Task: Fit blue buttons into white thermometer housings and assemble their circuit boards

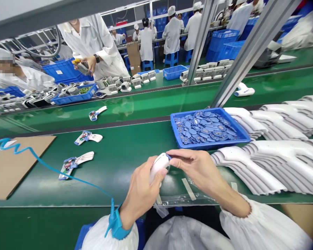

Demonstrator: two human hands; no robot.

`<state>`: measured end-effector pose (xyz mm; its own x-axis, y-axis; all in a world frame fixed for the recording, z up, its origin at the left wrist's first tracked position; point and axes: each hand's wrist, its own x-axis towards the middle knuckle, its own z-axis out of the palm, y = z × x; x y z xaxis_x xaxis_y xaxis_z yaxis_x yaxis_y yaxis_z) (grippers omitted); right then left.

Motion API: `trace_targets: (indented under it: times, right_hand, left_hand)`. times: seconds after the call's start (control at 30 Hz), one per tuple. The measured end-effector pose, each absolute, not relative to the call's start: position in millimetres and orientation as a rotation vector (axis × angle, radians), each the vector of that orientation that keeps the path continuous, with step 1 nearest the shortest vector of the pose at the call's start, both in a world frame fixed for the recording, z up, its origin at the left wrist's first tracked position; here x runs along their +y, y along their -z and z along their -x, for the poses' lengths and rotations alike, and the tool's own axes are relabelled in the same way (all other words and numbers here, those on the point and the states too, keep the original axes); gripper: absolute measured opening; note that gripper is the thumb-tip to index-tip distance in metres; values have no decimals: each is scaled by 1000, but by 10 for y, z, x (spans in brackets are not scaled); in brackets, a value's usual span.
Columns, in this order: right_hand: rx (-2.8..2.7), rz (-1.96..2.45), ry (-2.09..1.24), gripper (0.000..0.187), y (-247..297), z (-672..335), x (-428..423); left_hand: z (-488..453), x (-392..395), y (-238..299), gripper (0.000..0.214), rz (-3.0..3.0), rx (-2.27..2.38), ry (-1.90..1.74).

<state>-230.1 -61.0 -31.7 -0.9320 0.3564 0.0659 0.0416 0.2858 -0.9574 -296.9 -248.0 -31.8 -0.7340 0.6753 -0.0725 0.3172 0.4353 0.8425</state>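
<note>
Left of the fingers: coiled blue grounding cord point(14, 147) running to the left wrist strap point(116, 222), over a cardboard sheet point(18, 166) on the green worktop point(114, 146). Also left of them, a loose white pistol-shaped housing point(83, 158) with coloured parts attached.

Left hand point(142, 191): fingers clenched round a white oval shell point(159, 166), which sits between both hands, long axis near upright, top leaning toward the right hand.

Right hand point(200, 170): thumb and forefinger pinching a small blue piece point(168, 156) at the shell's top end, so right is nearer that end. Fingertips partly hide it; looks to be touching the shell, can't confirm.

Right of the fingers: blue tray point(208, 143) of blue oval parts point(205, 126), then stacked white housings point(266, 166).
</note>
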Motion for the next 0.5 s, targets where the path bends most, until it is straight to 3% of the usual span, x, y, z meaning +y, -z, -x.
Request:
trace_targets:
  times: [0.1,0.2,0.33,0.5]
  right_hand:
    - [-2353,182,-1408,15,261,2255,-645]
    - [-2356,40,-1145,19,245,2237,-684]
    - [-2450,-43,-1124,26,330,2262,-753]
    - [-2431,-3,-1104,22,578,2207,-831]
  left_hand:
    - [2991,-2499,293,29,-871,2310,-1178]
    - [3023,-2516,274,35,-923,2316,-1144]
    - [3038,-2496,325,36,-1017,2280,-1158]
    - [3024,-2485,519,28,-1228,2642,-762]
